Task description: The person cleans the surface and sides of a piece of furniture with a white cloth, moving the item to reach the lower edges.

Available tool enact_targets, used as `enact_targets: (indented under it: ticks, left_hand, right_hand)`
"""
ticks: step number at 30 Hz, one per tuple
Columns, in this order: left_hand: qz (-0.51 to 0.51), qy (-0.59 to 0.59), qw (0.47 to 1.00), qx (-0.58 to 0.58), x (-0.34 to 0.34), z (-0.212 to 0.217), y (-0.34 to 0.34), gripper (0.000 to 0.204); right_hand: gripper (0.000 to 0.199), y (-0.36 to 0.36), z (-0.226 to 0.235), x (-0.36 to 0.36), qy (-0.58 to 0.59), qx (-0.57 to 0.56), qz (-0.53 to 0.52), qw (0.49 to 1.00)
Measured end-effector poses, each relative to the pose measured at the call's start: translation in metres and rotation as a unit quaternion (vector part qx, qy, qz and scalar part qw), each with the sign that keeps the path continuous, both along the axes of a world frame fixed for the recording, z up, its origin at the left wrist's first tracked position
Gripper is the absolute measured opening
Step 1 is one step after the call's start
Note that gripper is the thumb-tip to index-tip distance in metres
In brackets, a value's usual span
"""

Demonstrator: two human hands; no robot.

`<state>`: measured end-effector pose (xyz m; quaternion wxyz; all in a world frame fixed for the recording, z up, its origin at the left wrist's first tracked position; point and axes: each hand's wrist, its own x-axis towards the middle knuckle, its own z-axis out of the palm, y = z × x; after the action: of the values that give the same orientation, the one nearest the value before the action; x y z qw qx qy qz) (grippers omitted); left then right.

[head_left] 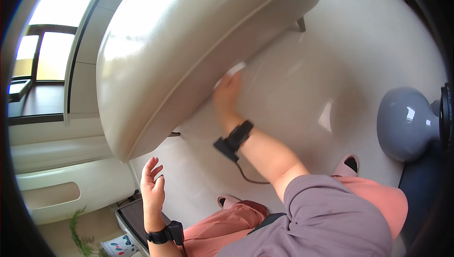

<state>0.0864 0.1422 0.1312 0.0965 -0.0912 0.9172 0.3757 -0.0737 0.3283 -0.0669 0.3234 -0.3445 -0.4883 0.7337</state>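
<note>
A large cream leather-look sofa (175,54), smooth and rounded, stretches diagonally across the upper middle. My right hand (228,89) reaches out to its lower side panel and presses a white cloth (237,68) against or close to it. Motion blurs that hand, and only the cloth's white edges show past the fingers. My left hand (152,188) is raised at the lower left, holding nothing, its fingers apart and slightly bent. Each wrist wears a black strapped device with a cable.
Glossy pale floor (293,101) lies beneath, with a short dark sofa leg (301,24) on it. At right stands a rounded grey glossy object (406,124). Lower left holds a white curved unit (104,186), a green plant (78,233) and a patterned pot (119,246). A window (52,56) is at far left.
</note>
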Motion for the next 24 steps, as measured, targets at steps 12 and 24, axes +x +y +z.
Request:
enact_targets:
  ticks: [12, 24]
  left_hand:
    - [0.001, 0.014, 1.0, 0.002, 0.001, 0.005, -0.001, 0.056]
    - [-0.025, 0.019, 0.999, -0.01, 0.002, 0.014, 0.014, 0.055]
  right_hand:
    - [0.042, 0.124, -0.007, 0.014, 0.126, 0.013, -0.08, 0.989]
    - [0.046, -0.102, 0.019, 0.081, 0.067, 0.056, 0.275, 0.957]
